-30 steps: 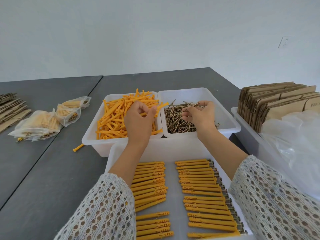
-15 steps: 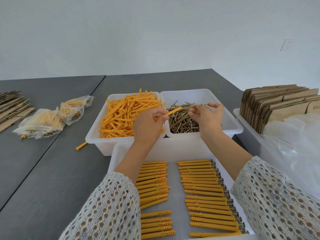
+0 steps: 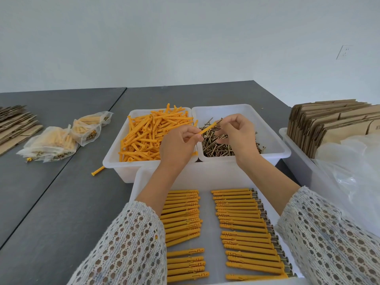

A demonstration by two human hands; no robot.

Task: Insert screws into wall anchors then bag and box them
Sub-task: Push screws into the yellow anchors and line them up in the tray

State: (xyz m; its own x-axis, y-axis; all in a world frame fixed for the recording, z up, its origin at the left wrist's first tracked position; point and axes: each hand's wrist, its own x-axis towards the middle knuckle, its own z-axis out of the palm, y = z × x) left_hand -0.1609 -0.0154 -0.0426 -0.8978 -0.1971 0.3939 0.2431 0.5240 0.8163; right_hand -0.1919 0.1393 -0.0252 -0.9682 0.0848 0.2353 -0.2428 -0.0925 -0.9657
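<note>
Fingers pinching orange anchor, right hand gripping screw, no legible writing

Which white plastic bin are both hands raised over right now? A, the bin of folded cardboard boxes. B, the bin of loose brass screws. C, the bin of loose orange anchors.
B: the left hand and right hand bring an orange plastic wall anchor and a screw together above the white plastic bin of loose brass screws.

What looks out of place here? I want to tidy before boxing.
One loose orange anchor lies on the grey table, just outside the left front corner of the anchor bin. Nothing else stands out.
</note>
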